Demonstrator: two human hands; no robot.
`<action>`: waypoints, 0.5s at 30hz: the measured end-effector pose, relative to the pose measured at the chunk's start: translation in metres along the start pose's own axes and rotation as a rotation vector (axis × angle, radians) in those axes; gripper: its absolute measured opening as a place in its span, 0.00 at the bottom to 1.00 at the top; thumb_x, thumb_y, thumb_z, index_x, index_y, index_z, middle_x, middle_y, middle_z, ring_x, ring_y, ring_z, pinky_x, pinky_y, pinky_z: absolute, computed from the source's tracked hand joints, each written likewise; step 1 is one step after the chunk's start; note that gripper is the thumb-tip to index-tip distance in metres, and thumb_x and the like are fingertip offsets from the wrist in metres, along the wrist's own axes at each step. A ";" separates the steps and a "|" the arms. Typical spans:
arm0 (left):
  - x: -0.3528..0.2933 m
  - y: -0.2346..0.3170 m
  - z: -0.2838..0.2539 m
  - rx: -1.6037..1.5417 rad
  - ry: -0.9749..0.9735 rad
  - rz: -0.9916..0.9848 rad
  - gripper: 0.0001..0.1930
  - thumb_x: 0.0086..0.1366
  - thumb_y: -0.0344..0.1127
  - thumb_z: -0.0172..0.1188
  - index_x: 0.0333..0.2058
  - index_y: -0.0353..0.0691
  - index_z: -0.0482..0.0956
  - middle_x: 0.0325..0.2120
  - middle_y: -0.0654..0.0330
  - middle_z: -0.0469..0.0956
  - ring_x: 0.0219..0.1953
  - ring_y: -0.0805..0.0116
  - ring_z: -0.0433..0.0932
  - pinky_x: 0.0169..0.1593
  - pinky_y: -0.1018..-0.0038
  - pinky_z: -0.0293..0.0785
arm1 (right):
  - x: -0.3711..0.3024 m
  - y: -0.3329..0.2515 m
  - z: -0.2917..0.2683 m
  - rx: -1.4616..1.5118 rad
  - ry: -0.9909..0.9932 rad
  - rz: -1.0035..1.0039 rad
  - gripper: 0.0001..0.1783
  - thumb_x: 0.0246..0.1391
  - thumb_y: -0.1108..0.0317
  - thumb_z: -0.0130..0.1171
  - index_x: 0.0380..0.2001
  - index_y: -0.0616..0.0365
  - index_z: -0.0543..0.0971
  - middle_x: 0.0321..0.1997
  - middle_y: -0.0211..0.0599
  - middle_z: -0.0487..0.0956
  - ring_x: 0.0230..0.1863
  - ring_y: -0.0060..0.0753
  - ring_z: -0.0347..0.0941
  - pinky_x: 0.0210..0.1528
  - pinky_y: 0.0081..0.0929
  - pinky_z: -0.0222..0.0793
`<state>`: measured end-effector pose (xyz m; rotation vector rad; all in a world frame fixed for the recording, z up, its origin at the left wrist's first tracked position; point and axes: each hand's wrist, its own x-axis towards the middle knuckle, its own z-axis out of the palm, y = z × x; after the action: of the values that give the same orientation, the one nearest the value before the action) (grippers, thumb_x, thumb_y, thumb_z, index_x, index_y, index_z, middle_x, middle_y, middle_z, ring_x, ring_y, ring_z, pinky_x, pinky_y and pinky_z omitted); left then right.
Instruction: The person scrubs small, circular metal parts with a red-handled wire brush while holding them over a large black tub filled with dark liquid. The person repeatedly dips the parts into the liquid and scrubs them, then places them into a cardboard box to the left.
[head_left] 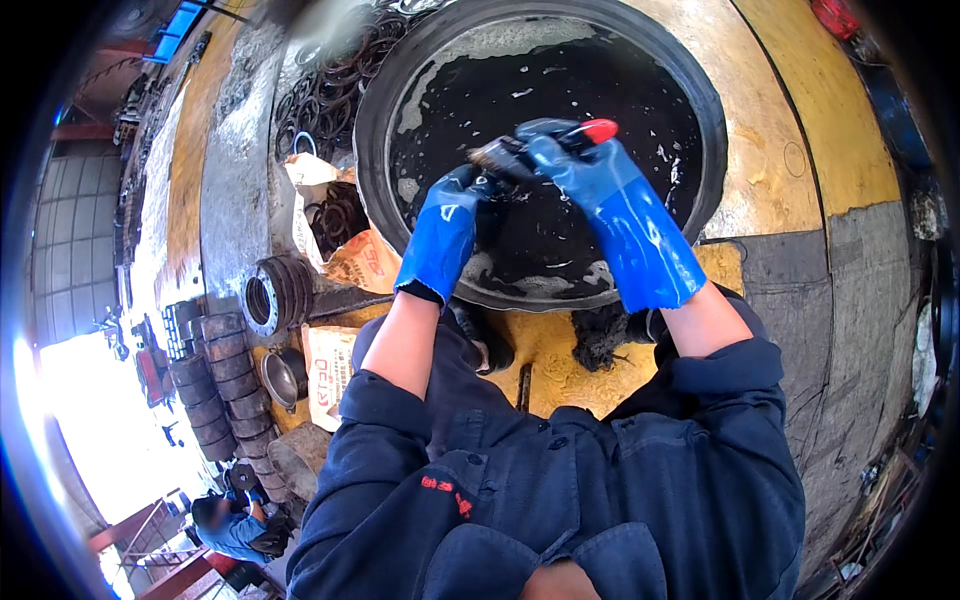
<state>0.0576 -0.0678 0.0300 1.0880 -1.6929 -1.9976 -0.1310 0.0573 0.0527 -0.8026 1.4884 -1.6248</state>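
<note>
we have one brush [598, 131] over the one black tub [373, 140]: its handle is dark with a shiny red end, and its greyish-brown bristles point toward the tub's left side. the fingers of our right hand [567, 160] are clamped on the handle. our left hand [455, 195], over the tub's near left part, has its fingers curled beside the bristles; we cannot tell whether they grip anything. we wear two blue gloves [645, 240]. the tub holds dark liquid [600, 90] with patches of pale foam. to the tub's left we count two bags [325, 375], one metal bowl [285, 376] and one stack of rings [290, 290].
</note>
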 end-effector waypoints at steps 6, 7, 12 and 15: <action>-0.006 0.018 0.018 0.415 0.068 0.046 0.14 0.72 0.34 0.63 0.52 0.34 0.84 0.42 0.55 0.87 0.45 0.66 0.83 0.53 0.73 0.77 | 0.003 0.005 -0.004 -0.099 0.140 0.134 0.16 0.65 0.60 0.65 0.49 0.56 0.86 0.46 0.37 0.89 0.47 0.27 0.85 0.54 0.27 0.79; -0.009 0.021 0.020 0.385 0.099 0.049 0.14 0.72 0.34 0.63 0.52 0.34 0.84 0.42 0.56 0.87 0.46 0.67 0.83 0.53 0.73 0.77 | 0.005 0.007 -0.004 -0.144 0.220 0.168 0.15 0.65 0.58 0.64 0.46 0.56 0.87 0.42 0.37 0.89 0.43 0.26 0.85 0.50 0.28 0.79; -0.005 0.021 0.021 -0.078 0.083 0.135 0.15 0.75 0.39 0.61 0.53 0.36 0.83 0.46 0.56 0.87 0.48 0.69 0.84 0.52 0.73 0.78 | 0.005 0.022 -0.016 -0.272 0.257 0.475 0.19 0.60 0.54 0.69 0.45 0.58 0.87 0.39 0.36 0.88 0.42 0.28 0.83 0.50 0.29 0.76; 0.001 0.018 0.014 -0.219 0.059 0.049 0.15 0.76 0.38 0.59 0.55 0.37 0.81 0.48 0.55 0.86 0.49 0.65 0.85 0.50 0.70 0.80 | 0.001 0.007 -0.011 -0.406 0.151 0.441 0.24 0.61 0.46 0.67 0.43 0.58 0.87 0.37 0.40 0.87 0.40 0.33 0.83 0.49 0.33 0.76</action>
<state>0.0430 -0.0635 0.0469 1.0091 -1.4179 -2.0424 -0.1399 0.0612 0.0440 -0.5143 1.9775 -1.0893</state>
